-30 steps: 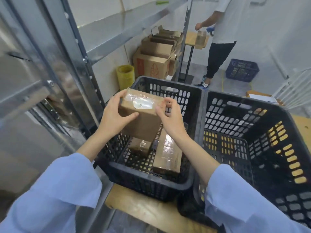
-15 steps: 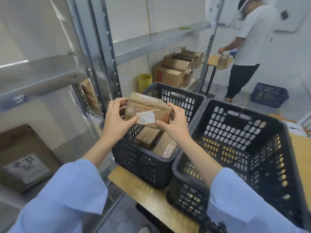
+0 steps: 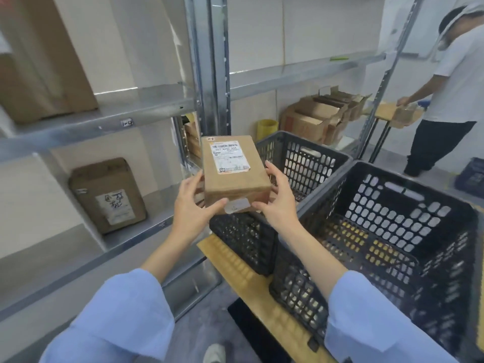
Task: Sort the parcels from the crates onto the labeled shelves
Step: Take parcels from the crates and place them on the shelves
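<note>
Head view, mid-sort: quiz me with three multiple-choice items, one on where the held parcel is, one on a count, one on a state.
1. Where is the parcel with the printed label?
A) lying in a crate
B) on the lower shelf
C) in the air, in front of the shelf upright

2. How many black crates stand on the wooden board?
A) one
B) two
C) three

3. How is the parcel held?
A) by both hands, one on each side
B) by the left hand alone
C) by no hand

Answers:
1 C: it is held above the near corner of the left crate, resting on nothing.
2 B: the left crate and the right crate stand side by side.
3 A: the left hand and the right hand grip its opposite sides.
</note>
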